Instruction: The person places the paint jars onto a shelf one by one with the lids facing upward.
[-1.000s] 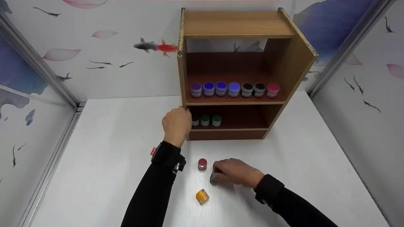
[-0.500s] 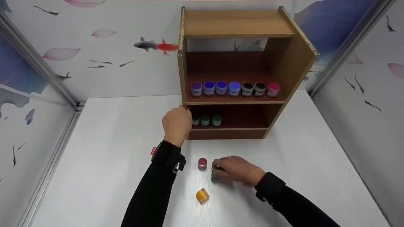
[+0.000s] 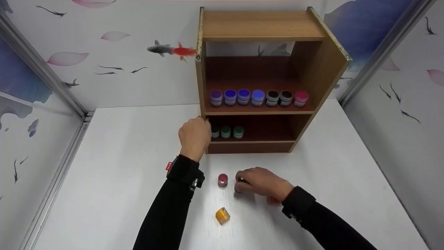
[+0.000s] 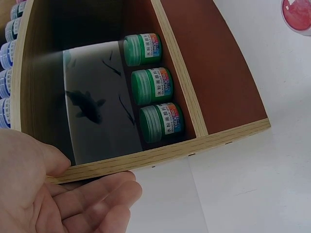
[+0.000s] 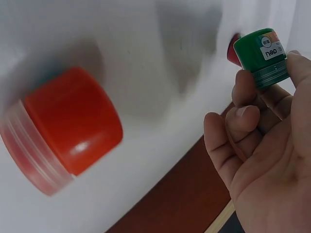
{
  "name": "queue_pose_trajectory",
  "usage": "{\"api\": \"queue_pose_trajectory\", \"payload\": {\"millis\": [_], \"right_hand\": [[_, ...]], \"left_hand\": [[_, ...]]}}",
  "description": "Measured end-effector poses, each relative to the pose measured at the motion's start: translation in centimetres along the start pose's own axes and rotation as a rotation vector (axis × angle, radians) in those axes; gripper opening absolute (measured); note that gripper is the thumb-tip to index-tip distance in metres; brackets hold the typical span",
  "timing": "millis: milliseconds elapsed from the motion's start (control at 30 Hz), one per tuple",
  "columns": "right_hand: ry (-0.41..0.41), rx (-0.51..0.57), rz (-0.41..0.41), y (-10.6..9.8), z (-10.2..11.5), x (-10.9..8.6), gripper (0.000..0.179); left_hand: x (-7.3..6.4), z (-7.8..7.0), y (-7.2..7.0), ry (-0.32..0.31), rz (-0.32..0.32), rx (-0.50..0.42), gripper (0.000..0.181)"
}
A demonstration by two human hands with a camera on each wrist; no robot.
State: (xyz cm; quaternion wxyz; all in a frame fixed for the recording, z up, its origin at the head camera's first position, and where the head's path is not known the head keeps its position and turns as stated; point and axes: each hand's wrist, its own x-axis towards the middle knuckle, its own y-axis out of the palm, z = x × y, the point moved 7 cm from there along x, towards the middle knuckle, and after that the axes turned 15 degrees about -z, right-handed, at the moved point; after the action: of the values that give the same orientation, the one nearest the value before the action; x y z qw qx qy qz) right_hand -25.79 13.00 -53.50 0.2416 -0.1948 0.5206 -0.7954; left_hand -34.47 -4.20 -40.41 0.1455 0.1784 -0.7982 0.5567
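My left hand [image 3: 195, 137] grips the left side panel of a wooden shelf [image 3: 262, 24]; in the left wrist view the thumb lies inside the panel and the fingers outside. Over the white table, my right hand [image 3: 263, 182] pinches a green paint jar [image 5: 262, 53] between thumb and fingers, mostly hidden from the head camera. A red-pink paint jar [image 3: 222, 180] stands just left of that hand. Nearer the front, a yellow paint jar [image 3: 222, 215] lies tipped over. An orange-red paint jar [image 5: 73, 126] lies on its side below the right wrist.
Several purple, blue, dark and pink jars [image 3: 257, 98] line the shelf's middle board. Three green jars [image 3: 238, 132] stand at the left of the lower compartment. Printed white walls [image 3: 114, 83] enclose the table [image 3: 114, 180] at the back and sides.
My right hand has shifted slightly up and to the right with the green paint jar, whose position in the fingers has changed. The orange-red paint jar now shows under the wrist. My left hand stays put.
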Motion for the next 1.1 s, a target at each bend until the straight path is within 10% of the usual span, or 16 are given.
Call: {"api": "queue_pose_trajectory", "payload": {"millis": [633,1100], "right_hand": [[0.064,-0.085,-0.136,-6.6,-2.5,1.1,0.025],[0.090,-0.227,-0.400,-10.8,-4.4,3.1,0.037]], "left_hand": [[0.1,0.2,0.2,-0.042,0.047,-0.003,0.041],[0.1,0.2,0.2,-0.033,0.024,-0.009,0.040]]}}
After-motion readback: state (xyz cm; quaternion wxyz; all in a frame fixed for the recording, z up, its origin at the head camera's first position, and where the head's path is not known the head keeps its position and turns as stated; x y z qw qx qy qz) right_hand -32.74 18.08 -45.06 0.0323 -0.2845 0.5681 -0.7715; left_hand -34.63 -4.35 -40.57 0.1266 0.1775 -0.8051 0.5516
